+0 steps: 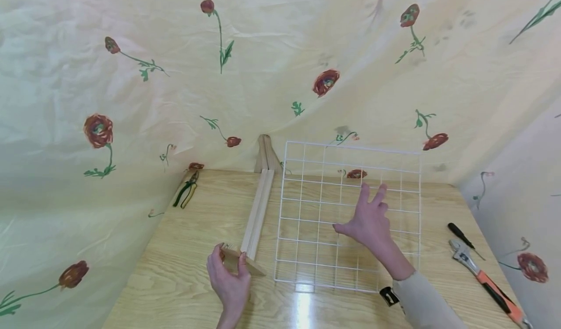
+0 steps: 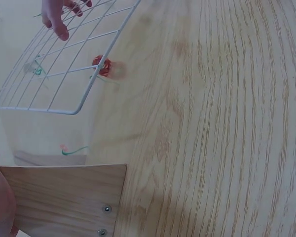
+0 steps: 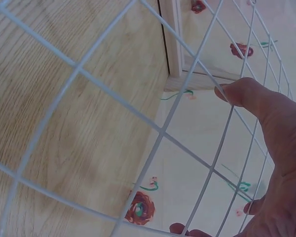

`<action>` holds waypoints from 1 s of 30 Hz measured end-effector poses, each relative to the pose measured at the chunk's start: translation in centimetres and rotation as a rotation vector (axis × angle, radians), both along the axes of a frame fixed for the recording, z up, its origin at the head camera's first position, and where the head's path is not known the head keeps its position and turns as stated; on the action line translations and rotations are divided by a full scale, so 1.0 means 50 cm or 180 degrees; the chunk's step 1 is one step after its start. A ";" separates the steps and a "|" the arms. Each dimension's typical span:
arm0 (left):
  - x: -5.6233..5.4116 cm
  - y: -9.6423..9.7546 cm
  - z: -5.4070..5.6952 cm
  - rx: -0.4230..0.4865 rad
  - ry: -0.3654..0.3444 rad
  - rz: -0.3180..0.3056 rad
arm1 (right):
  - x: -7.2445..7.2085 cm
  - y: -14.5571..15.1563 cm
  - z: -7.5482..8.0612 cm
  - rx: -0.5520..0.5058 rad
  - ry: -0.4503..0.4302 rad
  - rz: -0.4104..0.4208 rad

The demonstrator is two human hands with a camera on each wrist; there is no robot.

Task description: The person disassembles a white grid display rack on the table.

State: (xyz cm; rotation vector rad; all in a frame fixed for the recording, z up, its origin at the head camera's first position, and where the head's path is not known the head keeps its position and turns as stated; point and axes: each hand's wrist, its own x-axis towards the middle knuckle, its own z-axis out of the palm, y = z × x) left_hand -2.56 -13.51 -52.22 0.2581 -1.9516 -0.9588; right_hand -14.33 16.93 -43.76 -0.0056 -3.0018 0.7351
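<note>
My left hand [image 1: 230,282] grips the near end board of a wooden frame [image 1: 257,212], thumb on one side and fingers on the other. In the left wrist view this end board [image 2: 64,197] shows two screw heads. A long grooved rail runs from it to a shaped end board [image 1: 265,153] at the back. My right hand [image 1: 370,224] holds a white wire grid panel [image 1: 300,200] with thumb and fingers spread across its wires. The grid stands tilted beside the frame; in the left wrist view its corner [image 2: 74,112] hangs above the table.
Pliers [image 1: 187,190] lie at the table's [image 1: 175,265] back left. On the right are a screwdriver [image 1: 460,235] and an adjustable wrench [image 1: 486,280] with orange-black handle. Flower-patterned cloth [image 1: 271,75] hangs close behind and on both sides.
</note>
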 end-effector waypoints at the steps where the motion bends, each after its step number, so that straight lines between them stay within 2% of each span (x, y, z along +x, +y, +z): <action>1: 0.000 -0.001 0.000 -0.0011 -0.0001 0.0005 | -0.003 -0.001 -0.001 0.0009 -0.0025 0.0003; 13: -0.002 -0.003 0.000 -0.0080 0.0096 0.0024 | -0.043 -0.008 -0.020 0.0171 -0.0387 -0.0010; 30: -0.002 -0.005 -0.001 -0.0054 0.0021 0.0020 | -0.074 -0.023 -0.058 0.0306 -0.0932 0.0128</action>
